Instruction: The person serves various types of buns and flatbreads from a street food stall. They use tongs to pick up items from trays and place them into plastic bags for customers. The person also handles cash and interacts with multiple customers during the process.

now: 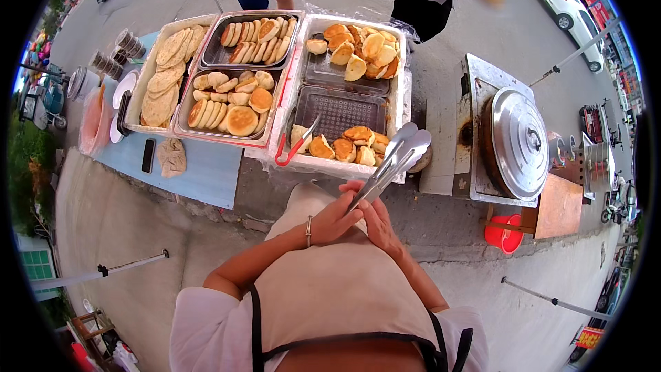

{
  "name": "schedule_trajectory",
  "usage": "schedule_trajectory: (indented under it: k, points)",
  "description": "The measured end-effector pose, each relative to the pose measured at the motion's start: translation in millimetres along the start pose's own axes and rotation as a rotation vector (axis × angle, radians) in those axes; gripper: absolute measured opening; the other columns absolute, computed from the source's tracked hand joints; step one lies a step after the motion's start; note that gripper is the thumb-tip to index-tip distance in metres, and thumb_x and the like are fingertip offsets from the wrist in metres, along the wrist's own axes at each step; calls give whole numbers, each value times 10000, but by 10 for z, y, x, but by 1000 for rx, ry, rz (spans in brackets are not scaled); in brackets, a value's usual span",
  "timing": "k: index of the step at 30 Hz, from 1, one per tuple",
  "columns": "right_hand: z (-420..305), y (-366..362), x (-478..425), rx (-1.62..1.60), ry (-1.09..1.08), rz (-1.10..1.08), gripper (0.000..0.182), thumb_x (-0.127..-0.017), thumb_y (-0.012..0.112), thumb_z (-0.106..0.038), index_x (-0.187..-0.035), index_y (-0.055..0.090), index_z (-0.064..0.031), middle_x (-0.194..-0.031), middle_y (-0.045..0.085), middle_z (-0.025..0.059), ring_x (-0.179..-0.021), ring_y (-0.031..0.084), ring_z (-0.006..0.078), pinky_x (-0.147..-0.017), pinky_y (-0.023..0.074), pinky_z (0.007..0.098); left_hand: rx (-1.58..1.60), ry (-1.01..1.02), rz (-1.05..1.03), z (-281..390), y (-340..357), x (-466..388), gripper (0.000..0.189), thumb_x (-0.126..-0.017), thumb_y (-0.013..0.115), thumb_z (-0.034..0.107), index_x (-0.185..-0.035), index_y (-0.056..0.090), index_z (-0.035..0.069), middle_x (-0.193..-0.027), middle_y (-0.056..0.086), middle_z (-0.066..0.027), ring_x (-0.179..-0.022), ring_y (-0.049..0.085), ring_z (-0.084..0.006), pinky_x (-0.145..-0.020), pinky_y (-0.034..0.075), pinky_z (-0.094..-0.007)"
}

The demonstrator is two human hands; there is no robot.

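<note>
Metal food tongs (384,168) are held between my two hands, their broad rounded ends pointing up and away over the near right corner of a white foam box (335,164). My left hand (335,217), with a bracelet at the wrist, is around the handle end. My right hand (379,221) rests against the same end with its fingers close together; how firmly it grips is hard to see. In the foam box lie browned stuffed buns (359,136) and more buns (379,47) at the far side. Red-handled tongs (295,151) lean on its left part.
Left are trays of round flatbreads (241,120), a box of large flatbreads (164,80), a phone (148,155), a cloth (171,157) and a pink bag (96,120). Right stands a griddle with a metal lid (520,142), above a red bucket (503,233). Two people stand beyond the boxes.
</note>
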State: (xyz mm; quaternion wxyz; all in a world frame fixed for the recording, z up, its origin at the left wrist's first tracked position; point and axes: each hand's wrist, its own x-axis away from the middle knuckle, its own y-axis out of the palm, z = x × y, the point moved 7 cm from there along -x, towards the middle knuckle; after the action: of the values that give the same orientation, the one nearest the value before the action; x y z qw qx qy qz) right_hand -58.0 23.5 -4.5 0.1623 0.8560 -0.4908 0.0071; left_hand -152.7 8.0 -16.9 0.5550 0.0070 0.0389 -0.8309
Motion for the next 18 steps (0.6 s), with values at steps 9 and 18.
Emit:
schedule_trajectory:
  k: [9, 18]
  points:
    - [538, -504, 301, 361, 161, -127, 354, -981, 489, -243, -1254, 523, -20, -1119, 615, 64, -993, 565, 140, -865, 454, 296, -374, -221, 388, -740, -722, -233, 375, -960, 495, 357, -1134, 478, 25, -715, 584, -173, -668, 601, -316, -625, 456, -399]
    - [370, -595, 321, 331, 256, 45, 326, -941, 563, -181, -1221, 541, -15, -1070, 642, 84, -966, 596, 145, -835, 478, 285, -589, -455, 315, -1307, -945, -410, 608, -943, 452, 395, -1458, 246, 147, -887, 653, -258, -834, 632, -439, -749, 481, -505]
